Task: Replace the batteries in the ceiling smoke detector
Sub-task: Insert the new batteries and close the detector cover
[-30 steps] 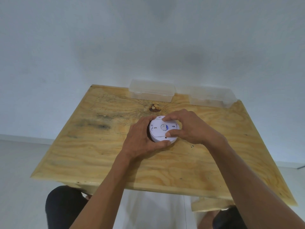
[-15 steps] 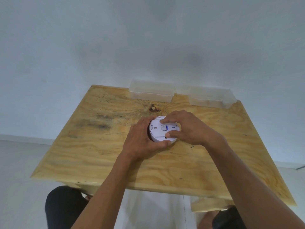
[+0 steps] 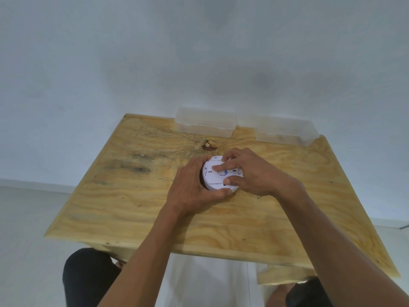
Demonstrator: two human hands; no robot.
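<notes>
The smoke detector — a round, white plastic disc — is lying flat on the wooden table, near the middle and slightly toward the far edge. Its back is facing up, showing small slots, a blue-and-white mark near the centre and a row of fine vents along the far rim. Hands are covering its left and right sides — the rest is hidden.

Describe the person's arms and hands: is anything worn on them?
Both arms are bare from the frame's lower edge up to the wrists, with no sleeves in view. The left hand and the right hand wear no gloves; no watch, bracelet or ring shows. Dark clothing covers the knees below the wooden table.
</notes>
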